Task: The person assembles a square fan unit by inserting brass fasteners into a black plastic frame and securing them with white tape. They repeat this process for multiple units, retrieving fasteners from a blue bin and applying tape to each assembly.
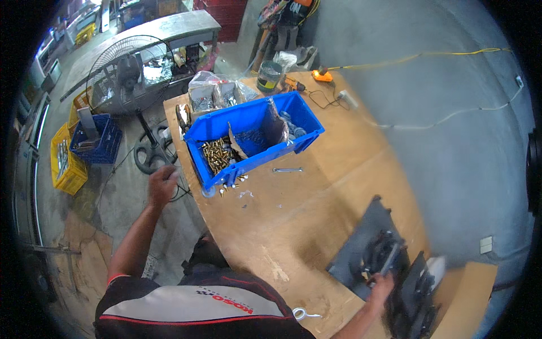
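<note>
My left hand (162,183) is raised beyond the left edge of the table, fingers curled; whether anything is inside them is hidden. On the right, my right hand (381,287) is closed on a dark flat plate-like part (353,257) with a raised black mechanism and a grey bar on it. Motion blurs this part, so its exact kind is unclear. Beside it, more black parts (418,291) stand at an open cardboard box (467,299). A blue bin (257,160) farther up the table holds brass-coloured fittings (216,155) and other small hardware, split by cardboard dividers.
A wrench (288,169) lies below the bin, near a few loose fittings (222,192). Behind stand boxes of screws (202,101), a dark tub (269,76) and an orange drill (293,84). A white ring-shaped item (305,313) lies near me. A fan (129,73) stands left of the table (265,217).
</note>
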Available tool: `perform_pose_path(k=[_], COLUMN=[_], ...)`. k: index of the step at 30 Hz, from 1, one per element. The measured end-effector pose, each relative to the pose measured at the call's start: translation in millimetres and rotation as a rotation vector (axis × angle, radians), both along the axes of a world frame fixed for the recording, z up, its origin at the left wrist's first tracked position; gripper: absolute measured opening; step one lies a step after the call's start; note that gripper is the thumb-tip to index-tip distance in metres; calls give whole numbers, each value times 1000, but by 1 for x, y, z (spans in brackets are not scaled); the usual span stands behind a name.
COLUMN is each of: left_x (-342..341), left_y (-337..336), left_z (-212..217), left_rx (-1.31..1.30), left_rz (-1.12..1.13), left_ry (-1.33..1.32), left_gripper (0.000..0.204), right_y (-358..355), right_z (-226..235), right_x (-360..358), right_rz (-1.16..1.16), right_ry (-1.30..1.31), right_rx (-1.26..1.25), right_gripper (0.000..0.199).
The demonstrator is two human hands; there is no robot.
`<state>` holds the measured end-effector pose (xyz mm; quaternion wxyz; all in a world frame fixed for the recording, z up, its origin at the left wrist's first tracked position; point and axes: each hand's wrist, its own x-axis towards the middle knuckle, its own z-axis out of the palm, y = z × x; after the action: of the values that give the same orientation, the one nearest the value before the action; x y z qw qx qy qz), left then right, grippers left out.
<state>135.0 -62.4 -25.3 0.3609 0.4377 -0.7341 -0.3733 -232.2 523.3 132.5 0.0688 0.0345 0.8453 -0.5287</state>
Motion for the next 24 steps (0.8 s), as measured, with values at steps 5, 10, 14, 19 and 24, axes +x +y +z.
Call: perform_pose_path(k=[5,10,14,19,24], left_x=[-95,-114,-128,-169,-204], left_y=[33,-6,-23,-30,-29], left_z=[94,109,116,122,112], left_rx=[-280,-313,-270,-273,-97], left_rz=[-902,-839,-892,-986,-969], left_ry=[-141,-19,36,27,76], left_gripper=[22,18,18,20,21], right_y=[-91,-178,-204,-232,-303], right_z=[-97,-159,-177,-129,-51], right_x=[48,112,137,141,114], right_rz=[115,71,-54,123,363], right_ry=[-87,48,-44,12,267], right_rx=[24,117,148,648,687], right_gripper=[27,41,46,47,30])
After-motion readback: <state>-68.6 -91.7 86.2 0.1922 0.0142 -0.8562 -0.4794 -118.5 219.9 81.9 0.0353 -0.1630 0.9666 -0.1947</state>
